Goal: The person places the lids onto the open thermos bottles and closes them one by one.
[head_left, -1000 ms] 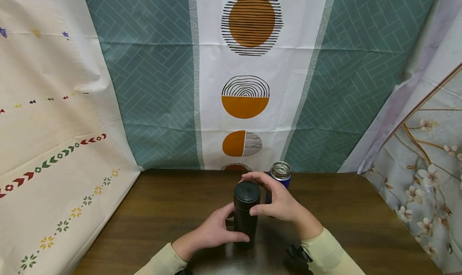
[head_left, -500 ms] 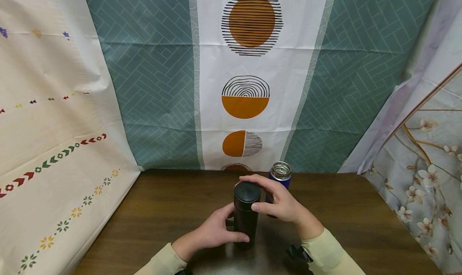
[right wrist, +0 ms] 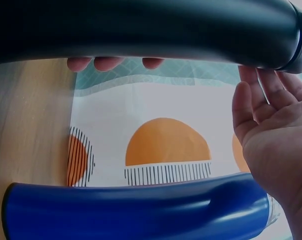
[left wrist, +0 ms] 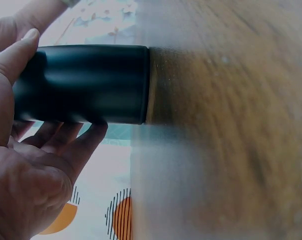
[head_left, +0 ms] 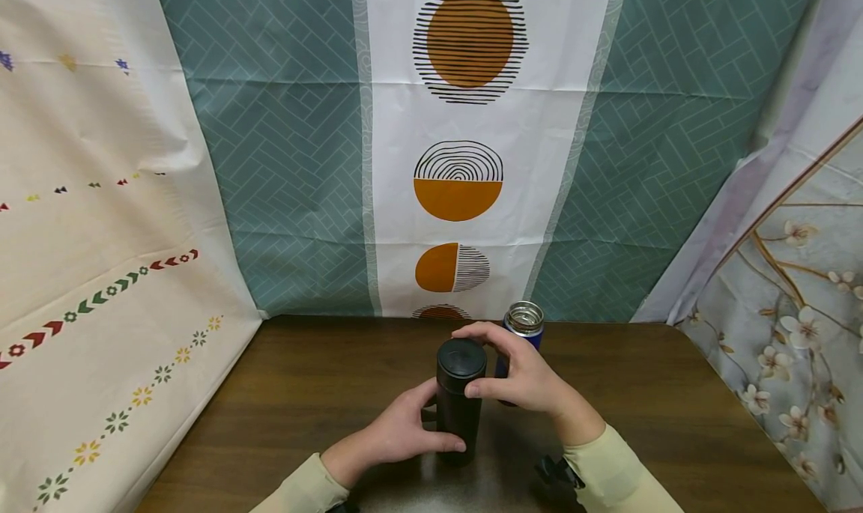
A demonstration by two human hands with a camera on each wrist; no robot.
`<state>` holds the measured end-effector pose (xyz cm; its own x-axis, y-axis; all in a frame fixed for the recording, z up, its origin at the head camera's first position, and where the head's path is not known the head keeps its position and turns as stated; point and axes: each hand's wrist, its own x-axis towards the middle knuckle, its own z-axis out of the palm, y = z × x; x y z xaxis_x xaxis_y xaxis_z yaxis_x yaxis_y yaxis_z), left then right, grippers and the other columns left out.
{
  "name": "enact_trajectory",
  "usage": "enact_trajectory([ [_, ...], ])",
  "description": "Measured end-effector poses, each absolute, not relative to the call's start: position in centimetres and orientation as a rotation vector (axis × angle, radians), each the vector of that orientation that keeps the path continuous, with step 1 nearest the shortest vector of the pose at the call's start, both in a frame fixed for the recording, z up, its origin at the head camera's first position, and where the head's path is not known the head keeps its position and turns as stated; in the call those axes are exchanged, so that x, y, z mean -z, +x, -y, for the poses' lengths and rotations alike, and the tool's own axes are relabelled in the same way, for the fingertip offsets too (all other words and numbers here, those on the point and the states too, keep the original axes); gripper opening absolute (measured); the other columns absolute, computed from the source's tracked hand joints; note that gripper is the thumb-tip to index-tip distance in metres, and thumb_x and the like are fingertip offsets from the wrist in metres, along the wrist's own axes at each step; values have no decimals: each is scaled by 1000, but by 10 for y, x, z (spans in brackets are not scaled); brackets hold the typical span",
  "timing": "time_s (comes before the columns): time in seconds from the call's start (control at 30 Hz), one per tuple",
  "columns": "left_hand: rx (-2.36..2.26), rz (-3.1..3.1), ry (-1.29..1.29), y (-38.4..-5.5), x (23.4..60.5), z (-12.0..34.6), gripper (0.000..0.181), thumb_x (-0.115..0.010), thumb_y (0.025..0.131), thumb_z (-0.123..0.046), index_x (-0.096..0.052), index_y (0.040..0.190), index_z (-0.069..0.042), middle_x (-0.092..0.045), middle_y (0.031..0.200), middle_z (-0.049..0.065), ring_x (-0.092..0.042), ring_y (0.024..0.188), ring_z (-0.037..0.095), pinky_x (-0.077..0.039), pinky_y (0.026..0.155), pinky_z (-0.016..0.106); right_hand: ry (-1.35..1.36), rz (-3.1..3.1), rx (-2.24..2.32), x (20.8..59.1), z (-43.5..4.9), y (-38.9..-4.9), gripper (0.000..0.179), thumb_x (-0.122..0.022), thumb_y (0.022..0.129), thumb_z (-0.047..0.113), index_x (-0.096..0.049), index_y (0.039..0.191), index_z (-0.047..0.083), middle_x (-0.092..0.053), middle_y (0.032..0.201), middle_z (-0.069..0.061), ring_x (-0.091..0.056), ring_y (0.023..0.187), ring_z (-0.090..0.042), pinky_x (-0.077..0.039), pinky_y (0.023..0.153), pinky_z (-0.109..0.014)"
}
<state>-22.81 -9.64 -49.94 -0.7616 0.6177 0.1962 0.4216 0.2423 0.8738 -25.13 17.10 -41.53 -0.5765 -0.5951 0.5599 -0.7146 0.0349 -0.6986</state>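
A black thermos (head_left: 460,419) stands upright on the table, its black lid (head_left: 461,357) on top. My left hand (head_left: 394,432) grips the body from the left, thumb across the front and fingers behind, as the left wrist view (left wrist: 91,82) also shows. With thumb and fingers curled round the lid, my right hand (head_left: 522,376) holds the thermos's top from the right. Just behind that hand stands a blue thermos (right wrist: 136,211), upright and without a lid, its steel mouth (head_left: 524,317) showing. My right hand partly hides it in the head view.
The brown wooden table (head_left: 323,378) runs back to a teal and white patterned cloth (head_left: 303,198). Cream cloth (head_left: 114,273) hangs at the left and floral cloth (head_left: 795,348) at the right.
The right hand's thumb and fingers have shifted slightly round the lid, first one way and then back. The left hand and both thermoses stay in place.
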Motion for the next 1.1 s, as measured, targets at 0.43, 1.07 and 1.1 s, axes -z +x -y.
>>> enact_trajectory([
  [0.43,-1545,-2309,992,-229,500,96,76,-95,91,-36,-56,156,-35,-69,143,-10,-66,133,17,-55,110,41,1350,2159,-1578,417,-170,-251,68,-98,86,17,-65,145,15,-71,134,-5,-67,113,-26,-52,106,-40],
  [1.07,-1544,-2303,981,-229,499,95,80,-94,93,-34,-52,160,-39,-67,148,-10,-64,136,19,-55,111,43,1524,2129,-1774,418,-170,-254,71,-80,103,17,-48,166,7,-67,151,-14,-62,141,-34,-42,124,-41],
  [1.1,-1544,-2301,982,-229,499,95,80,-94,93,-33,-52,160,-39,-67,148,-10,-64,136,19,-55,111,43,1547,2116,-1790,418,-170,-254,71,-78,104,16,-47,167,6,-67,151,-17,-60,142,-37,-41,125,-42],
])
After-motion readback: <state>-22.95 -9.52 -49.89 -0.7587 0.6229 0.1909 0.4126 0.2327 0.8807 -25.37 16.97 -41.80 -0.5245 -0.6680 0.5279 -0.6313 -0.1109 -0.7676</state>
